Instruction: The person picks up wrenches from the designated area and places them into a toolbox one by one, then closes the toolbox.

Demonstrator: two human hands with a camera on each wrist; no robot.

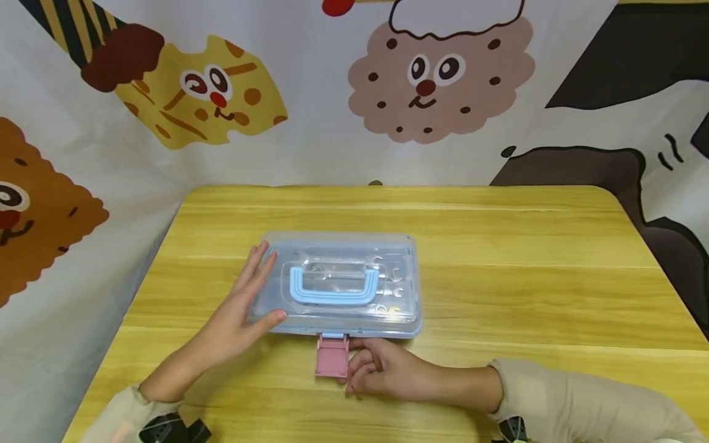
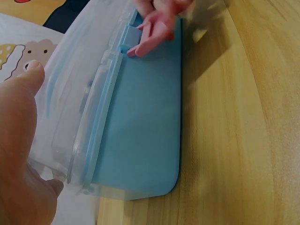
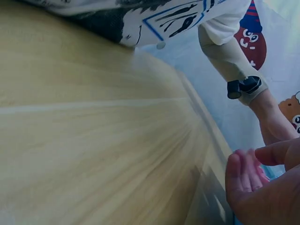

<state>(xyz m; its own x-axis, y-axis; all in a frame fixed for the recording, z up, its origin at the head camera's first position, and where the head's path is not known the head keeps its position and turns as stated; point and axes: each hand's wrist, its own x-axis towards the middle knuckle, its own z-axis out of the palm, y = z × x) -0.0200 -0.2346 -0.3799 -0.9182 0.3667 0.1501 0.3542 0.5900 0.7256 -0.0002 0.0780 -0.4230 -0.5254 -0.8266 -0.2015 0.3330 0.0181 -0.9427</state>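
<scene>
A clear plastic box (image 1: 400, 261) with a light-blue handle (image 1: 332, 296) lies flat on the wooden table (image 1: 526, 277). My left hand (image 1: 257, 289) rests on the left end of the lid with straight fingers, its thumb at the front rim. A pink latch (image 1: 332, 357) hangs folded down from the front edge. My right hand (image 1: 354, 363) has its fingers curled against the latch's right side. The left wrist view shows the blue base (image 2: 145, 122), the latch (image 2: 157, 30) and my left hand (image 2: 16, 140). In the right wrist view my right hand (image 3: 267, 187) is curled and blurred.
A cartoon-printed cloth (image 1: 354, 92) hangs behind and to the left of the table. Bare wood stretches to the right of the box and behind it. Small metal parts show faintly through the lid (image 1: 390, 289). My left sleeve (image 3: 225, 51) and its wrist camera appear in the right wrist view.
</scene>
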